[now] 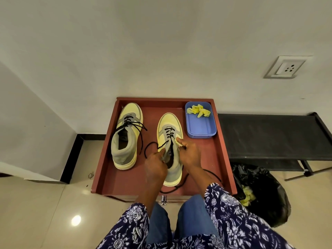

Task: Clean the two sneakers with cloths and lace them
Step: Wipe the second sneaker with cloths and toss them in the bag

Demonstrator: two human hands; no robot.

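Two yellow and grey sneakers stand on a red-brown tray table (125,184). The left sneaker (125,135) is laced with black laces, their ends loose. The right sneaker (170,133) is partly laced; its black lace (149,148) loops out to the left and trails around the heel. My left hand (154,166) grips the grey tongue and collar of the right sneaker. My right hand (188,151) holds a small yellow cloth (178,141) pressed against the sneaker's right side by the eyelets.
A blue plastic tray (201,126) with crumpled yellow cloths (197,110) sits at the table's back right. A black bin bag (265,191) with used yellow cloths stands on the floor to the right, under a black rack (269,135). A white wall is behind.
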